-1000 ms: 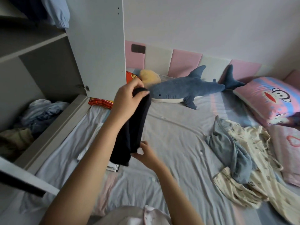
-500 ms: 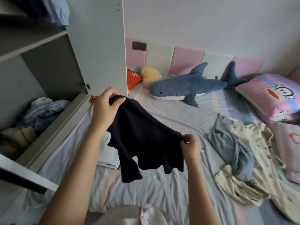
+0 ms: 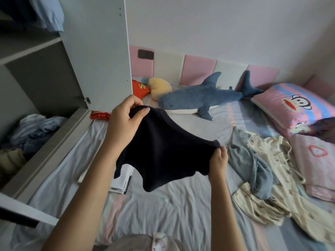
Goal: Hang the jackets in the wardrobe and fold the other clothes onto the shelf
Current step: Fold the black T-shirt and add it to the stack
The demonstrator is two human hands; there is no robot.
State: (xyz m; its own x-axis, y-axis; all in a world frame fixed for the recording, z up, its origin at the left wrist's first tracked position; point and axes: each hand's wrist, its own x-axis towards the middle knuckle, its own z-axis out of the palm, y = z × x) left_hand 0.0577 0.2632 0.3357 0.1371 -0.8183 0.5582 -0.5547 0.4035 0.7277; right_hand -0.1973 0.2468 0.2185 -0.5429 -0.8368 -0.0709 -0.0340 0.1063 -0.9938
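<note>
A dark navy garment (image 3: pixel 161 151) hangs spread out above the bed between both hands. My left hand (image 3: pixel 125 124) grips its upper left corner, thumb over the cloth. My right hand (image 3: pixel 218 160) pinches its right edge, lower down. To the left stands the open wardrobe (image 3: pixel 45 78), whose lower shelf holds crumpled blue and beige clothes (image 3: pixel 30 131). A blue garment (image 3: pixel 47 13) hangs at the wardrobe's top. On the bed to the right lie a grey-blue garment (image 3: pixel 253 163) and a cream patterned garment (image 3: pixel 282 178).
The wardrobe door (image 3: pixel 101 51) stands open over the bed (image 3: pixel 172 211). A plush shark (image 3: pixel 201 98), a yellow plush (image 3: pixel 160 88) and a monkey-print pillow (image 3: pixel 297 107) lie along the headboard. A folded pink blanket (image 3: pixel 315 160) sits at right. White papers (image 3: pixel 121 180) lie under the dark garment.
The dark garment went from a narrow hanging bundle to spread wide. My right hand moved right with its edge; my left hand came down and left with the other corner.
</note>
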